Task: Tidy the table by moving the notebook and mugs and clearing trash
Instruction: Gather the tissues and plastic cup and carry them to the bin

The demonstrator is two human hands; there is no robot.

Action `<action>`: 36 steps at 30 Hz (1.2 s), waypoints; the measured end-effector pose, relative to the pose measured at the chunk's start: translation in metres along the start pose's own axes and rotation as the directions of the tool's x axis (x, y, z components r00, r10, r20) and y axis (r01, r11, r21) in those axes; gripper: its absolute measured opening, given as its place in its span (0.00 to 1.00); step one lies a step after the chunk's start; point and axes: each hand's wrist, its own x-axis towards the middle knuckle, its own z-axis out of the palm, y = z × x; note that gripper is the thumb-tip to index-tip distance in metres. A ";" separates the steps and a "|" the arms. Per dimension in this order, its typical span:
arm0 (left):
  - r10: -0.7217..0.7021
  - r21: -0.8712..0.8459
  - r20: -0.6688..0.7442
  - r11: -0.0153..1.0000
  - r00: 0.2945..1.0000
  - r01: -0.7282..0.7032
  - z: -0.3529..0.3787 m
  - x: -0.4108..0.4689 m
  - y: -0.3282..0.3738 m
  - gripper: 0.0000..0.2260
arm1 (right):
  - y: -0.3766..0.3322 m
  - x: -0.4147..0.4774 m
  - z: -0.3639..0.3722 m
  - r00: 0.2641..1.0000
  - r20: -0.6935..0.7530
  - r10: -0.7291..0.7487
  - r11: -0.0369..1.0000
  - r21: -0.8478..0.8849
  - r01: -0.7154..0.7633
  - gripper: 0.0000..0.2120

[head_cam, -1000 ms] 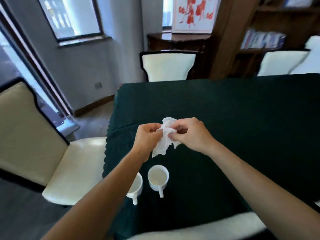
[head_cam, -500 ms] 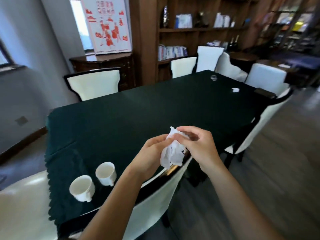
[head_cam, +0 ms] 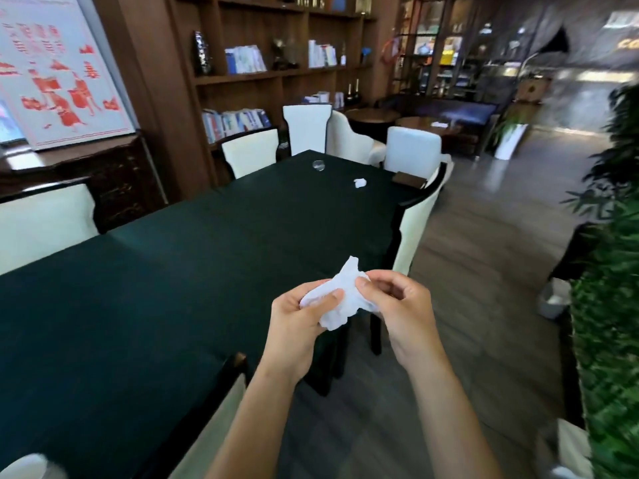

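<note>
A crumpled white tissue (head_cam: 340, 299) is pinched between both hands, held in the air off the right side of the long table (head_cam: 155, 271) with its dark green cloth. My left hand (head_cam: 299, 319) grips its lower left part, my right hand (head_cam: 397, 305) its right end. Far down the table lie another white wad of paper (head_cam: 359, 182) and a clear glass (head_cam: 318, 165). A dark brown notebook (head_cam: 408, 179) rests at the table's far right corner. The rim of one white mug (head_cam: 27, 466) shows at the bottom left, blurred.
White chairs (head_cam: 415, 219) line the table's right side, one chair back (head_cam: 221, 392) just below my left arm. A small white bin (head_cam: 553, 300) stands on the wood floor at the right beside green plants (head_cam: 608, 305). Bookshelves (head_cam: 276, 57) fill the far wall.
The view has swung right, from the table's left end and the two mugs toward its far end and the floor. Both hands kept hold of the tissue and moved off the table's edge.
</note>
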 end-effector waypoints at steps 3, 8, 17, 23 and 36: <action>-0.010 -0.043 0.004 0.999 1.000 0.010 0.045 0.049 -0.017 0.08 | 0.001 0.047 -0.046 1.000 -0.025 -0.012 1.000 -0.010 0.012 0.03; -0.040 -0.063 -0.063 0.997 0.997 0.036 0.109 0.116 -0.050 0.08 | 0.005 0.118 -0.116 0.998 -0.061 -0.012 0.999 -0.038 0.010 0.04; -0.164 -0.067 -0.210 0.986 0.964 0.153 0.177 0.203 -0.112 0.07 | 0.021 0.204 -0.226 0.959 -0.251 0.134 0.991 0.054 -0.125 0.04; -0.199 -0.074 -0.192 0.979 0.961 0.188 0.208 0.285 -0.148 0.06 | 0.029 0.273 -0.280 0.931 -0.331 0.153 0.988 0.075 -0.135 0.07; -0.165 0.013 -0.112 0.986 0.980 0.168 0.300 0.540 -0.173 0.12 | 0.023 0.492 -0.362 0.875 -0.456 0.164 0.985 0.127 -0.119 0.06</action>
